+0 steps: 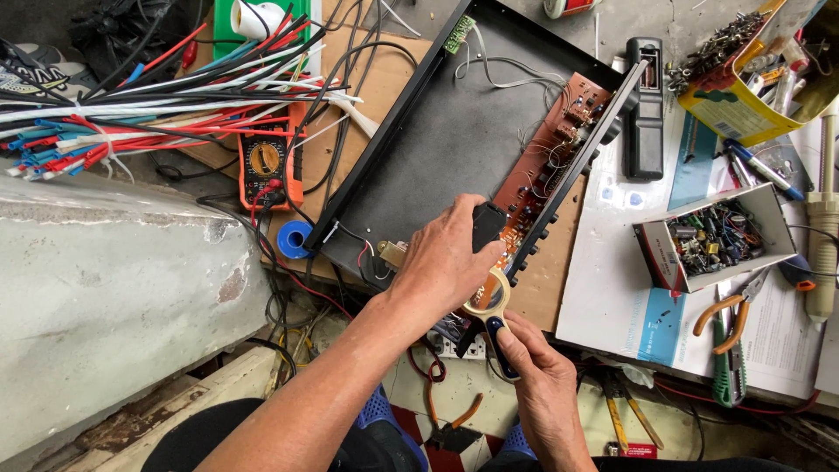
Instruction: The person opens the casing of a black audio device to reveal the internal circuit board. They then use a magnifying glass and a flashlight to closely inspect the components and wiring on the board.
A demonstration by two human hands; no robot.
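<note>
Overhead, left hand [446,258] grips a black part [488,225] at the circuit board [546,166] in the chassis [437,140]; right hand [537,367] pinches a magnifier [491,301]. Jostling might snap thin wires.

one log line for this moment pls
left hand: holds black block on circuit board | right hand: holds magnifier | chassis: open

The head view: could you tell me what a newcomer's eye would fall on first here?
Probably the open black metal chassis at centre, with a brown circuit board along its right edge. At its near end the left hand rests on the board while the right hand holds a magnifying glass over it. An orange multimeter and a bundle of coloured wires lie to the left.
</note>
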